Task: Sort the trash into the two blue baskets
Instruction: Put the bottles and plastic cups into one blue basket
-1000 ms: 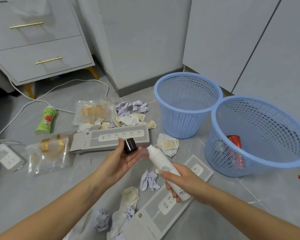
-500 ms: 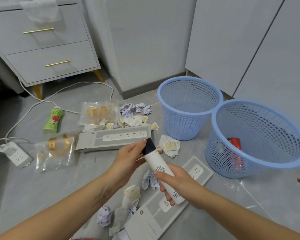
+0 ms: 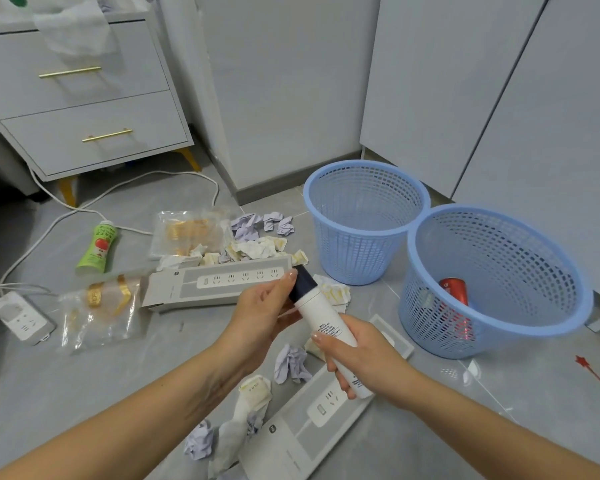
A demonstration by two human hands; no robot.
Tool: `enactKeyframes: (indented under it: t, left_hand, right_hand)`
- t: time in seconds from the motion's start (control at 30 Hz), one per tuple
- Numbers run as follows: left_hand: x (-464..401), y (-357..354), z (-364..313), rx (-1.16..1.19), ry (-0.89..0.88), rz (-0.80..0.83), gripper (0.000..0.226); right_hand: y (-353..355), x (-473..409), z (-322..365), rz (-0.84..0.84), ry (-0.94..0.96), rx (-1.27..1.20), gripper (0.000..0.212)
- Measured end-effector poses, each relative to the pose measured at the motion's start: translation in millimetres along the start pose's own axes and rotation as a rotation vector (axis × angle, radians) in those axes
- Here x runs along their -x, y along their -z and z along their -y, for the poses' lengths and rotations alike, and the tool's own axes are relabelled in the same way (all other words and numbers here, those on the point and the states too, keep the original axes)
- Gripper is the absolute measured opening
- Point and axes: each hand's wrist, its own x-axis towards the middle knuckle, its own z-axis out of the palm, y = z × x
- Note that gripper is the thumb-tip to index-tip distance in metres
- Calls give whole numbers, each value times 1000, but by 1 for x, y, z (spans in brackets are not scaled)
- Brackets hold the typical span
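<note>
Both of my hands now meet on the white bottle (image 3: 328, 327): my left hand (image 3: 257, 317) pinches the dark cap (image 3: 302, 284), which a second ago it held apart and is now seated on the bottle's top, while my right hand (image 3: 357, 355) grips the lower body. Right of my hands stand the two blue baskets (image 3: 361, 233), the nearer basket (image 3: 499, 327) holding a red can (image 3: 456, 289).

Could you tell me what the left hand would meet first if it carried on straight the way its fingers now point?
The left hand points up-right, fingertips already on the white bottle's dark cap. Beyond that, probably the smaller blue plastic basket, though depth is unclear.
</note>
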Motion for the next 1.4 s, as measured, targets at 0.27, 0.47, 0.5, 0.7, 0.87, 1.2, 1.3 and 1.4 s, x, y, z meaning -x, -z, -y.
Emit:
enactKeyframes:
  t: [0.27, 0.47, 0.5, 0.7, 0.87, 1.2, 1.3, 1.4]
  left_hand:
    - [3, -14, -1, -12, -44, 54, 36]
    - [-21, -47, -24, 38, -16, 153, 37]
    - [-25, -52, -23, 30, 36, 136, 34]
    - [-38, -17, 36, -966, 69, 204, 11]
    - [-42, 27, 70, -1453, 90, 343, 17]
    - [-37, 113, 69, -1441, 320, 194, 23]
    - [-32, 131, 70, -1420, 361, 182, 23]
    - [-24, 143, 69, -1524, 399, 236, 26]
  right_hand:
    - [11, 10, 3, -47, 25, 117, 20]
    - [50, 10, 50, -158, 162, -17, 30]
    - [67, 9, 65, -229, 200, -18, 28]
    - [204, -1, 83, -546, -94, 475, 31]
    - [240, -34, 19, -376, -586, 651, 45]
    - [237, -85, -35, -120, -958, 640, 48]
    - [235, -89, -41, -169, -905, 638, 51]
    - [228, -85, -35, -213, -885, 638, 52]
